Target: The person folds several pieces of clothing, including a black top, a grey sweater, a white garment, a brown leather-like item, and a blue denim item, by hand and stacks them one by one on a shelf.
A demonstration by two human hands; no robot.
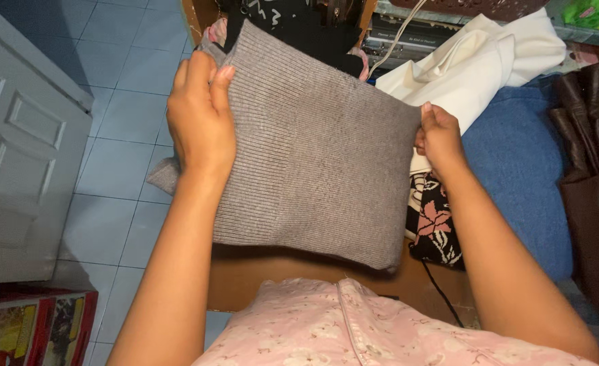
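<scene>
A folded grey-brown ribbed knit garment (320, 152) is held up in front of me, above a brown surface (272, 274). My left hand (201, 115) grips its upper left edge, thumb on the front. My right hand (438, 139) pinches its right edge. Both hands are closed on the fabric. The knit hides most of what lies under it.
To the right lie a cream cloth (475, 64), a blue denim piece (523, 163), a black floral fabric (435, 227) and a dark brown leather item (594, 176). A grey panelled door (21, 156) and blue floor tiles (120, 102) are at left. A red box (35, 325) sits at bottom left.
</scene>
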